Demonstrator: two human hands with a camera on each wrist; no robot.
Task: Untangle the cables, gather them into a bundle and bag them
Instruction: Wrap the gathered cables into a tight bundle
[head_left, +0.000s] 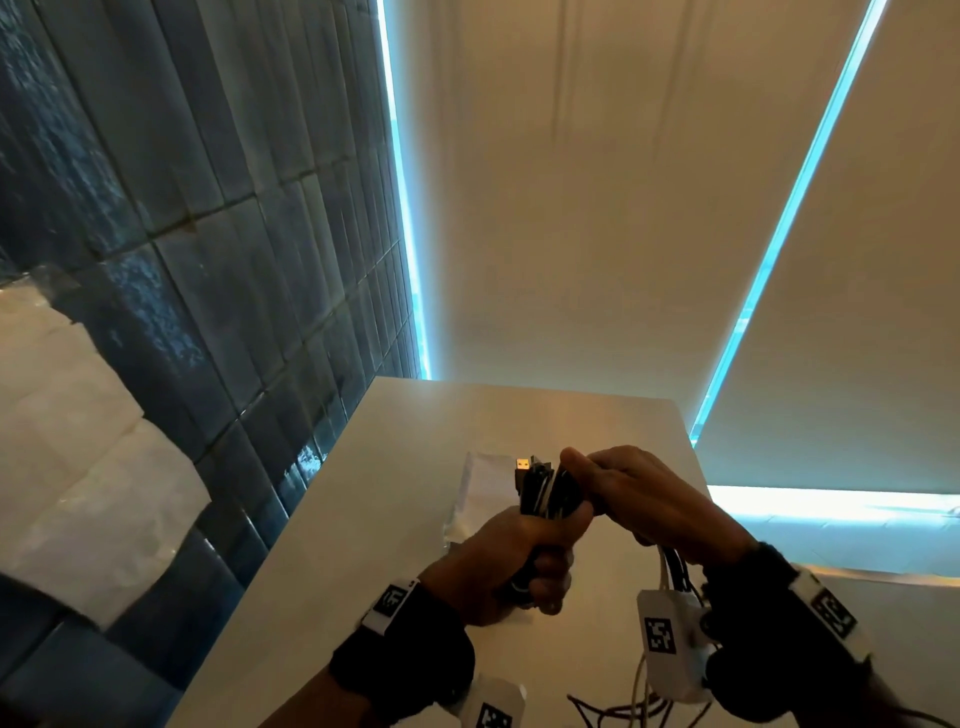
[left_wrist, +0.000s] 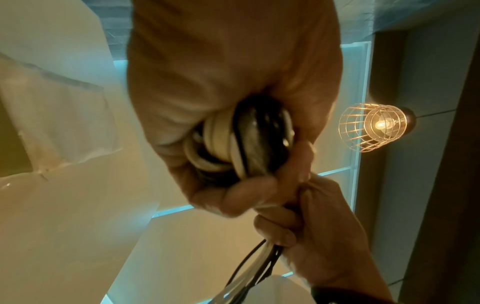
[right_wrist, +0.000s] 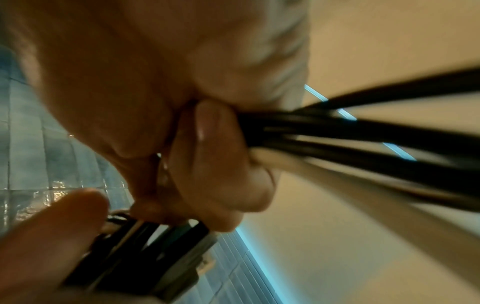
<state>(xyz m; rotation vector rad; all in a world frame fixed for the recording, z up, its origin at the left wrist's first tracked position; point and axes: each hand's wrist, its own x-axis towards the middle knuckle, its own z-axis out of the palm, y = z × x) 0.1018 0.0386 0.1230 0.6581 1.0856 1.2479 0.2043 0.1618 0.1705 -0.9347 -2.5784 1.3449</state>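
Left hand (head_left: 511, 558) fingers (left_wrist: 249, 194) clench the coiled cables (left_wrist: 241, 144); right hand (head_left: 652, 493) grips trailing strands (left_wrist: 255, 265) just beside. Risk: a loosened clench lets coils spring apart.

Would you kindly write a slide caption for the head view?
Left hand grips the cable bundle while right hand holds trailing cables above the white table.
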